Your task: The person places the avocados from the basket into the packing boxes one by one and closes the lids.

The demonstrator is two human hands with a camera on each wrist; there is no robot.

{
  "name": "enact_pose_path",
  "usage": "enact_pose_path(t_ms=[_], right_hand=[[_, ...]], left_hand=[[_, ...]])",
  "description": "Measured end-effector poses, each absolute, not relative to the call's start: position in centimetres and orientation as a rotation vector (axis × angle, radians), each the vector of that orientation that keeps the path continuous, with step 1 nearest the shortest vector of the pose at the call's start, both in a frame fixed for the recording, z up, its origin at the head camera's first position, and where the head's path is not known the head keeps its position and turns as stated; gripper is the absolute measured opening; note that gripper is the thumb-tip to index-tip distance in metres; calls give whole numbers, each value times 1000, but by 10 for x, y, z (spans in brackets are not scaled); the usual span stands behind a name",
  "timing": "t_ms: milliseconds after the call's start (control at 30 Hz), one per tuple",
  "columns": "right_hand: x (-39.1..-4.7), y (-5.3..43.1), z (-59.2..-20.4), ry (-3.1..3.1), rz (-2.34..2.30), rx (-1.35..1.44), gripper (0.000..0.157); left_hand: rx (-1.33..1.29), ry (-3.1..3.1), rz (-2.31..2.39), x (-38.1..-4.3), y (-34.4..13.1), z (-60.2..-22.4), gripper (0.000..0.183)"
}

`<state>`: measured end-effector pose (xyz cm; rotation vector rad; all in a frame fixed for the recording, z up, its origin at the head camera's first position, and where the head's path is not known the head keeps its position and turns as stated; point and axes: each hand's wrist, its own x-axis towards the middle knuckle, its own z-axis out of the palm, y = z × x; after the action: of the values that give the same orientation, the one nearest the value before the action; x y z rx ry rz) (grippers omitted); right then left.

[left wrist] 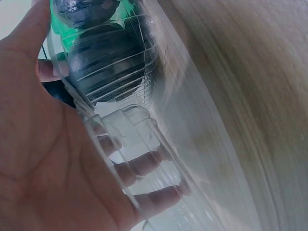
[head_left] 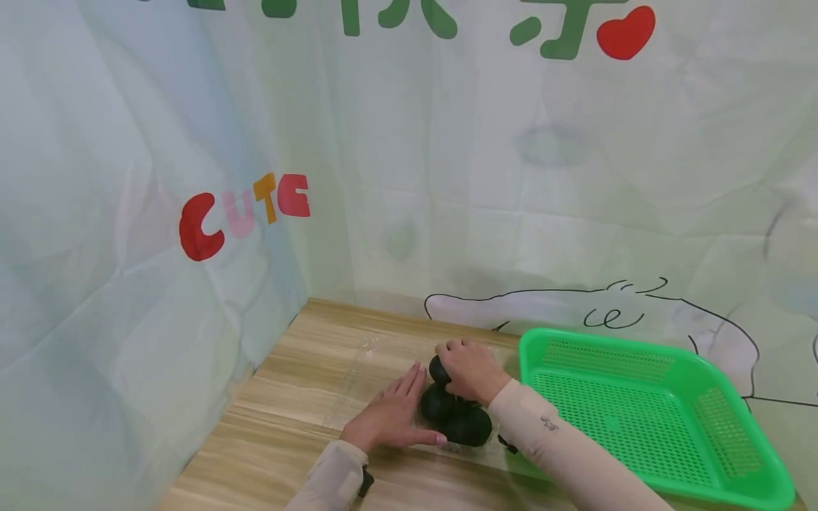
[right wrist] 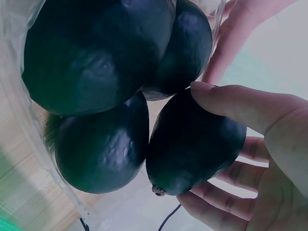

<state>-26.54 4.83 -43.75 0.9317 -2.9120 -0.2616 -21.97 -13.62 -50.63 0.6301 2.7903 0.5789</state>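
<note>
Several dark avocados [head_left: 469, 426] sit close together in a clear plastic clamshell box [left wrist: 137, 120] on the wooden table. My right hand [head_left: 471, 369] grips one avocado [right wrist: 192, 144] at the box's far side, thumb on one side and fingers around the other; its small stem end shows in the right wrist view. That avocado lies against its neighbour [right wrist: 106, 149]. My left hand [head_left: 390, 415] rests along the box's left side, thumb stretched along the near edge. Its fingers [left wrist: 161, 199] show through the clear plastic, extended. The clear lid [head_left: 361, 372] lies spread out to the left.
A green perforated plastic basket [head_left: 639, 486] stands on the table just right of the box. The wooden table [head_left: 268, 397] meets a printed cloth backdrop [head_left: 409, 213] behind and on the left.
</note>
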Motion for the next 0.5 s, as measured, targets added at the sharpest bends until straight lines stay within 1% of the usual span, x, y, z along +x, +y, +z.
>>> enact_pose_path(t_ms=[200,500], right_hand=[[-267,46,-439,-2908,-269,922,61],[-268,44,-443,-2876,-241,918,56]], left_hand=[[628,2786,589,-220,-136,-506,125],[630,2784,591,-220,-137,-507,125]])
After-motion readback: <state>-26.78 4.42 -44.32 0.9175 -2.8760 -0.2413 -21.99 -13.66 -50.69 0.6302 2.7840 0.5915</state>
